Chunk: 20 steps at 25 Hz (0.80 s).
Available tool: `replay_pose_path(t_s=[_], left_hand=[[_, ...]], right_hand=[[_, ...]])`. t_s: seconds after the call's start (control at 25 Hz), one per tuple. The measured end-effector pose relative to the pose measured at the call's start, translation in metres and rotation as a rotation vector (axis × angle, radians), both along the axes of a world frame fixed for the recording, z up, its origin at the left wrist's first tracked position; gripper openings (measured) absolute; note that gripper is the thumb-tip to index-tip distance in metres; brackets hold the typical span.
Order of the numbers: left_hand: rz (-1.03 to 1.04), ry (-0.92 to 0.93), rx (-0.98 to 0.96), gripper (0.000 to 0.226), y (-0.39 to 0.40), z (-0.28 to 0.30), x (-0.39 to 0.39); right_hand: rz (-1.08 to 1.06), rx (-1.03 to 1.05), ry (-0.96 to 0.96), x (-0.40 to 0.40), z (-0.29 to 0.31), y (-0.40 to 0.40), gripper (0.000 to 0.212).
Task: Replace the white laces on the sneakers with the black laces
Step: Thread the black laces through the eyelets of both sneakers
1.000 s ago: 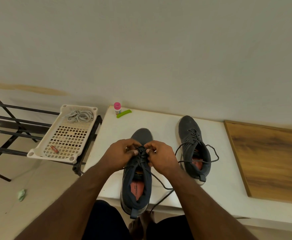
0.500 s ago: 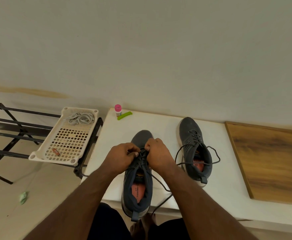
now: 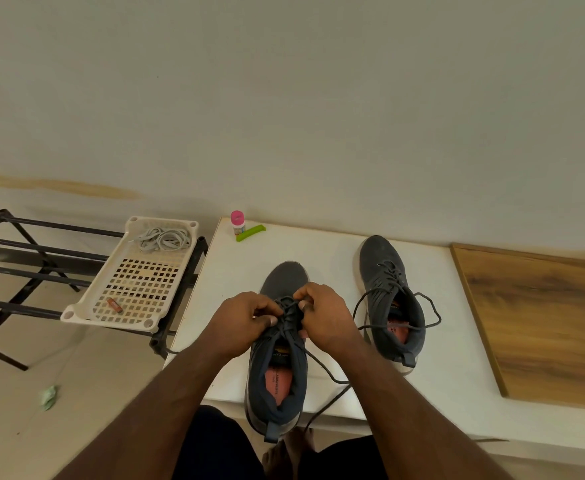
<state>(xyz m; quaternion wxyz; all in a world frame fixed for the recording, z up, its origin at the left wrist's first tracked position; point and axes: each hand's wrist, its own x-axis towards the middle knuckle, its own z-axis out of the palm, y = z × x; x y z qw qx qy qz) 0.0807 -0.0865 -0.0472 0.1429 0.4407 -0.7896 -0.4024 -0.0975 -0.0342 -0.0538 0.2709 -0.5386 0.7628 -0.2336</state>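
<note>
On the white table [image 3: 336,258], over the near sneaker [image 3: 279,358], the black lace [image 3: 285,315] is pinched by the left hand [image 3: 246,318] and the right hand [image 3: 325,315] (both curled tight). An eyelet could be skipped, or the loose tail [image 3: 329,403] hanging off the edge snagged, if tension is drawn unevenly.

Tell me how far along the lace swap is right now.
Done: the white laces lie bundled in the basket, and the right sneaker is threaded in black, ends loose and untied. In hand: left hand and right hand pinch the black lace over the near sneaker. Left: finish and tie both.
</note>
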Motion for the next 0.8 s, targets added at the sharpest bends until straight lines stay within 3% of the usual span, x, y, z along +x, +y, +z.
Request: replay_pose_path(t_s=[0.2, 0.4, 0.52, 0.64, 0.8], left_hand=[[-0.042, -0.106, -0.097, 0.011, 0.001, 0.002, -0.01], [0.165, -0.012, -0.031, 0.02, -0.004, -0.001, -0.012], [0.014, -0.17, -0.175, 0.028, -0.017, -0.004, -0.02], [-0.094, -0.277, -0.239, 0.022, -0.026, -0.002, -0.027], [-0.08, -0.18, -0.206, 0.014, -0.025, -0.002, -0.025]], right_hand=[[-0.02, 0.008, -0.044, 0.0, 0.002, 0.002, 0.018], [-0.036, 0.017, -0.051, 0.002, 0.001, 0.001, 0.017], [-0.058, 0.012, -0.056, 0.002, 0.0, 0.002, 0.015], [-0.066, 0.009, -0.07, 0.002, 0.0, 0.003, 0.015], [-0.055, 0.011, -0.052, 0.004, 0.002, 0.002, 0.015]])
